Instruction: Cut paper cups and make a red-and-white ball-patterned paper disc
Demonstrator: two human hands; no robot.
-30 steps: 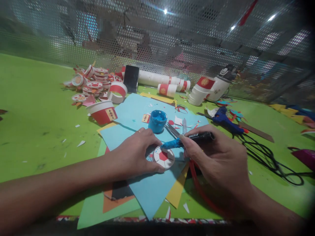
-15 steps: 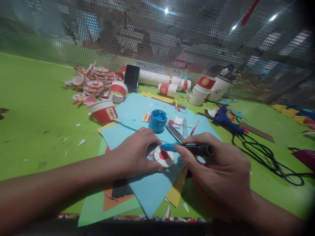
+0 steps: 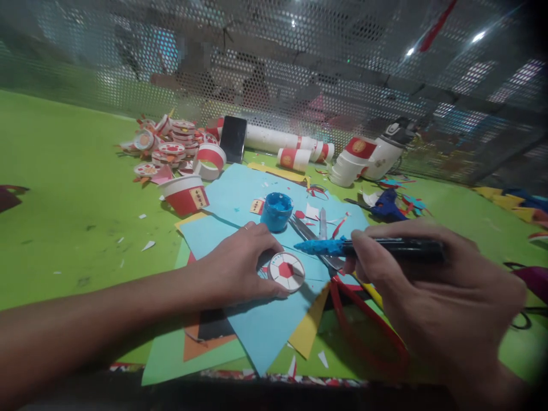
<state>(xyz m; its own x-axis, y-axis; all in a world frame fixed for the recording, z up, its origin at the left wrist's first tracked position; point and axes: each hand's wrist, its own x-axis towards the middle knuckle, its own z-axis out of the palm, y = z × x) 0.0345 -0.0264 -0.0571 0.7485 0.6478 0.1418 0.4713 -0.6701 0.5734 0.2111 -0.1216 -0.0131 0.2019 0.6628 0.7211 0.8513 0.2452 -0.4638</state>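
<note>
My left hand (image 3: 244, 260) is closed on the edge of a small round white disc (image 3: 295, 279), which looks like a cup base. The disc has a red centre, dark lines and small blue marks near its upper left rim. In my right hand (image 3: 432, 291) is a black marker pen (image 3: 394, 249), its long tip caked in blue and pointing left, apart from the disc. An open jar of blue paint (image 3: 276, 212) stands just beyond the disc. Red-handled scissors (image 3: 338, 291) lie partly under my right hand, on light blue paper (image 3: 265, 337).
A pile of decorated discs (image 3: 171, 145), a red-and-white paper cup (image 3: 184, 195) and a phone (image 3: 233, 138) are at the back left. More cups (image 3: 294, 158) and a white bottle (image 3: 382, 154) stand before the mesh screen. A blue glue gun (image 3: 387, 205) lies right.
My right hand has moved right and toward me, drawing the pen's tip off the disc and uncovering the scissors' handles. My left hand keeps its hold on the disc.
</note>
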